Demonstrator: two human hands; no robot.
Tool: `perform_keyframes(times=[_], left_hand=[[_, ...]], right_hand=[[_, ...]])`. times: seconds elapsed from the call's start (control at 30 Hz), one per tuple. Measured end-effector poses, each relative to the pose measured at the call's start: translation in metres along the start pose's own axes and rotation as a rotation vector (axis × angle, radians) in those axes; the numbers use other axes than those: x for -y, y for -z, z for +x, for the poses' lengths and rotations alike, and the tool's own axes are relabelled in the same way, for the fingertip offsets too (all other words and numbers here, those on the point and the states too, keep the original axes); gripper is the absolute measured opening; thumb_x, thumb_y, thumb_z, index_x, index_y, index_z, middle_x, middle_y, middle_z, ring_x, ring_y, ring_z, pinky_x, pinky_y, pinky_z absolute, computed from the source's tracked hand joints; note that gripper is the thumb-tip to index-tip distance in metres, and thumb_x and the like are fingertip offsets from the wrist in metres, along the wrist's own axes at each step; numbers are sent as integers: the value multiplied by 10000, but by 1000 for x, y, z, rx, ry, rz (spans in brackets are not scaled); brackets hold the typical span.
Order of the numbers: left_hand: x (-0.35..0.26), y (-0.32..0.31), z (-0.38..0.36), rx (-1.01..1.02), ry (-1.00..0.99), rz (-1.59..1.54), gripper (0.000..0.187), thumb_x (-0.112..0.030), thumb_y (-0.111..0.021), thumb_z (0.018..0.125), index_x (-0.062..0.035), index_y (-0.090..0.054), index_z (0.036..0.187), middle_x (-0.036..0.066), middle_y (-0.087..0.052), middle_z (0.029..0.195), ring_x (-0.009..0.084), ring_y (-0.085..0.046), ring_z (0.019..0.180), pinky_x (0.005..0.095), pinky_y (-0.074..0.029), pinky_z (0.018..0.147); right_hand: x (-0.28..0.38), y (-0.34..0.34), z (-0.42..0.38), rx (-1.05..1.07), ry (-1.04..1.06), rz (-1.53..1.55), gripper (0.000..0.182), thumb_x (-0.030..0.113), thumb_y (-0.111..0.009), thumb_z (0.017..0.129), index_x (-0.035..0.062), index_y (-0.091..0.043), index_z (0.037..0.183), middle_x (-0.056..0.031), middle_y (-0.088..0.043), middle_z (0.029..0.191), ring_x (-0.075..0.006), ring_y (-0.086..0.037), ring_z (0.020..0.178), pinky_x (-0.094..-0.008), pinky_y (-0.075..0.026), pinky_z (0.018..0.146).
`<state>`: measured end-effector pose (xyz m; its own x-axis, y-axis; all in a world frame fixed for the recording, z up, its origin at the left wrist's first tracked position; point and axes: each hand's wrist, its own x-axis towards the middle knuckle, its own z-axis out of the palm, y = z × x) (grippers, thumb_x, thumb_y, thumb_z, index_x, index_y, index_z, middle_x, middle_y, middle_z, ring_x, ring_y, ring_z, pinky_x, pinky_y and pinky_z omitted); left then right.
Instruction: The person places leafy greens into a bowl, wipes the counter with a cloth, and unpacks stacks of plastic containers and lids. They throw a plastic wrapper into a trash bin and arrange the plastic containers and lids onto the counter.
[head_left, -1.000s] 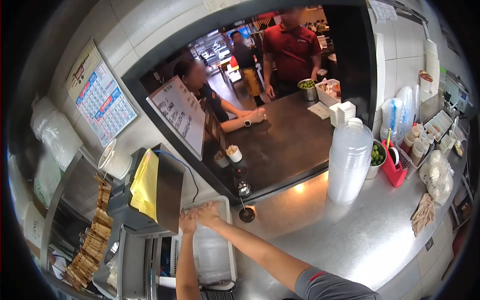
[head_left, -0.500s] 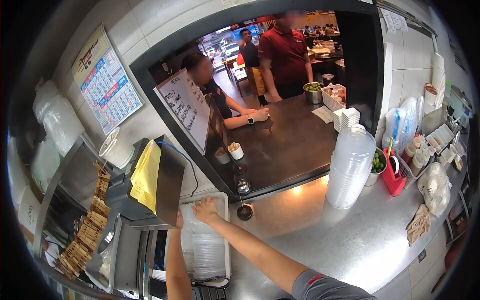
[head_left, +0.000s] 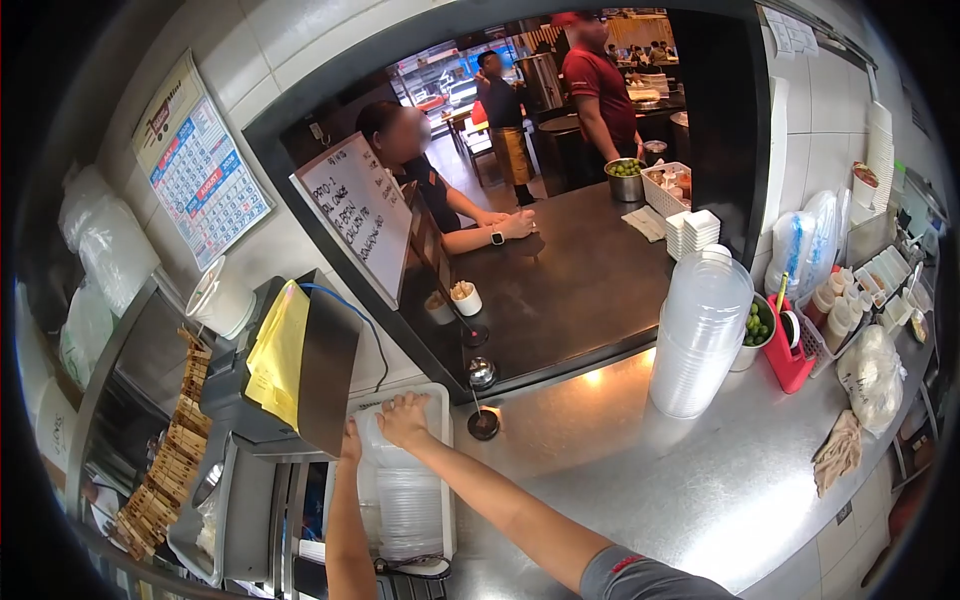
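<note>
My right hand (head_left: 404, 419) rests with bent fingers over the far end of a white tray (head_left: 447, 500), on clear plastic lids or containers. Rows of stacked clear lids (head_left: 408, 512) lie in the tray nearer to me. My left hand (head_left: 351, 440) is at the tray's left side, beside the dark box with yellow paper (head_left: 278, 360); its fingers are largely hidden. Whether either hand grips anything does not show clearly.
A tall stack of clear containers (head_left: 700, 335) stands on the steel counter (head_left: 600, 480). Right of it are a bowl of green limes (head_left: 757, 328) and a red holder (head_left: 789, 362). Past the window frame, a person leans on the dark ledge (head_left: 560, 290); two others stand behind.
The view has shifted slightly. Both hands remain at the tray, with my right hand's fingers a little more bent. The person in red beyond the window has moved back and right.
</note>
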<state>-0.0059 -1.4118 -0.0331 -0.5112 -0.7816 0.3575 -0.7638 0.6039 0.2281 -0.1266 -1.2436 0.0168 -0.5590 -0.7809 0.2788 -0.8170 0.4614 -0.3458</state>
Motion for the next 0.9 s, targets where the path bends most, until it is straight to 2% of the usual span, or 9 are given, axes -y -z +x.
perform_keyframes(times=[0.27,0.3,0.4,0.47,0.63,0.7,0.77,0.83,0.9], left_hand=[[-7,6,-9,-23,21,-127,418,-435,-347,896,-219,-506,1216,116,-457,1239,319,-390,1154,460,-296,962],[1,1,-6,-70,-40,-172,387,-417,-376,884,-208,-566,1150,106,-450,1241,324,-390,1140,466,-297,953],[-7,2,-6,-94,21,-61,351,-374,-407,870,-182,-647,1039,151,-359,1325,357,-313,1205,465,-230,1002],[-34,29,-17,-131,-92,164,392,-368,-360,896,-139,-554,1148,225,-500,1175,392,-452,1095,432,-343,938],[-21,15,-16,-224,-96,309,367,-398,-378,889,-200,-574,1128,219,-490,1185,402,-458,1073,449,-361,911],[-27,23,-12,11,48,64,391,-389,-358,907,-164,-608,1107,164,-289,1401,370,-168,1304,491,-156,1043],[-18,17,-13,-4,49,61,394,-377,-367,903,-150,-571,1152,183,-330,1374,378,-199,1292,491,-187,1032],[-8,10,-13,-152,-99,168,392,-366,-373,899,-151,-548,1177,173,-405,1318,366,-311,1228,488,-235,1010],[29,4,-22,-37,-228,371,384,-357,-378,896,-146,-556,1163,157,-449,1269,355,-380,1162,481,-279,980]], right_hand=[[-2,1,1,11,3,31,463,398,-352,889,50,-568,1106,-180,-548,1085,-395,-450,1031,-675,-263,860],[2,0,-2,20,-3,30,467,399,-350,889,49,-565,1110,-183,-546,1090,-397,-447,1037,-676,-262,862],[-3,-9,8,17,-14,9,476,402,-345,889,48,-560,1123,-190,-540,1104,-402,-436,1055,-678,-259,866],[-3,-3,7,54,2,53,479,405,-342,890,52,-556,1132,-193,-537,1111,-404,-428,1065,-680,-256,867],[-7,-2,5,6,20,63,456,374,-349,888,38,-573,1100,-185,-549,1097,-409,-428,1062,-691,-246,858],[-3,-14,10,-40,-3,17,439,363,-358,885,42,-582,1082,-182,-552,1100,-410,-436,1053,-687,-249,857],[-2,-14,7,-59,5,8,434,360,-366,881,42,-580,1085,-187,-547,1116,-418,-438,1052,-679,-254,862],[7,-8,4,-20,34,58,442,360,-367,880,37,-570,1103,-198,-539,1132,-428,-431,1063,-672,-256,867],[-3,-5,3,15,32,46,452,363,-365,880,34,-560,1119,-208,-530,1145,-431,-421,1080,-667,-258,870]])
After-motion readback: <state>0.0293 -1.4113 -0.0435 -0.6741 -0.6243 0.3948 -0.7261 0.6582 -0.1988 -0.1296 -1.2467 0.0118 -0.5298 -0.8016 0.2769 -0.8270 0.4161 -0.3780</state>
